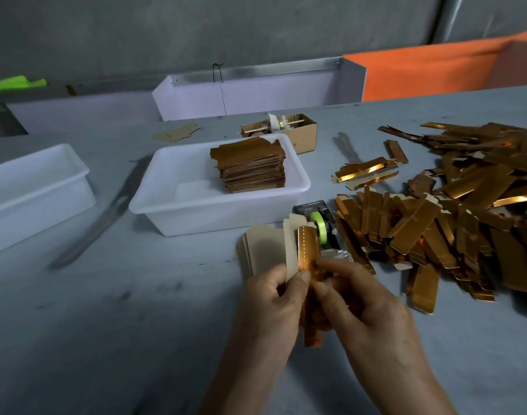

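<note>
Nearest, the left hand (pixel 274 298) grips a fanned bundle of beige-backed blanks (pixel 263 250), its thumb pressing a gold card strip (pixel 309 250) that stands upright between both hands. The right hand (pixel 367 304) pinches the strip's lower part from the other side. Just behind, a tape dispenser (pixel 323 232) sits on the tabletop (pixel 121 324). A white tub (pixel 196 223) holds a stack of gold cards (pixel 250 169), and a heap of loose gold cards (pixel 466 211) lies at right.

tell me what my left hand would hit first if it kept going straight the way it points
Past the gold card blank it grips, the left hand would likely meet the tape dispenser first, though depth is hard to judge.
</note>
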The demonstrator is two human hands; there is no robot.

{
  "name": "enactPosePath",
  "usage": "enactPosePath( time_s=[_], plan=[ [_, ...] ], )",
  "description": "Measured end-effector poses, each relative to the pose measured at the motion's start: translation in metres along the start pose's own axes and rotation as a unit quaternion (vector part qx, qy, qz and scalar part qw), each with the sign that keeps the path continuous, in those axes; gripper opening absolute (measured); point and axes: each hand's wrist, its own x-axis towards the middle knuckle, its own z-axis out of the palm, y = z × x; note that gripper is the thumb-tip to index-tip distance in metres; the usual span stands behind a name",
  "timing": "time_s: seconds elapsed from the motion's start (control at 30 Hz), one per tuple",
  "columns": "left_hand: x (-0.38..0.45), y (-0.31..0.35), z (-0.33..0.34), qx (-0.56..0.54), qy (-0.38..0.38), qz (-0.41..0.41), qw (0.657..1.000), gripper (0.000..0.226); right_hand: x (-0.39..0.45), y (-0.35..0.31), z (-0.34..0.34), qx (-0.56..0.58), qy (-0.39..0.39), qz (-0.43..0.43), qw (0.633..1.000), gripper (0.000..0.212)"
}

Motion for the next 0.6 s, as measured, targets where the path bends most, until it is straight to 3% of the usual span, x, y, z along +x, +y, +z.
enactPosePath(
  time_s=[0.13,0.23,0.33,0.6],
  plan=[
    [-0.004,0.002,-0.008,-0.015,-0.078,-0.031,0.996,0.028,0.008,0.001,-0.005,0.11,0.001,0.09,0.99,0.05],
    [-0.008,0.003,-0.013,-0.018,-0.107,-0.058,0.992,0.015,0.012,-0.003,-0.006,0.232,-0.075,0.148,0.958,0.033],
    [-0.008,0.002,-0.017,-0.028,-0.079,-0.083,0.993,0.011,0.015,-0.006,-0.002,0.265,-0.096,0.155,0.947,0.021],
    [-0.01,-0.009,-0.013,-0.05,0.059,-0.032,0.997,0.008,0.017,-0.009,0.003,0.256,-0.105,0.147,0.95,0.025]
  ],
)
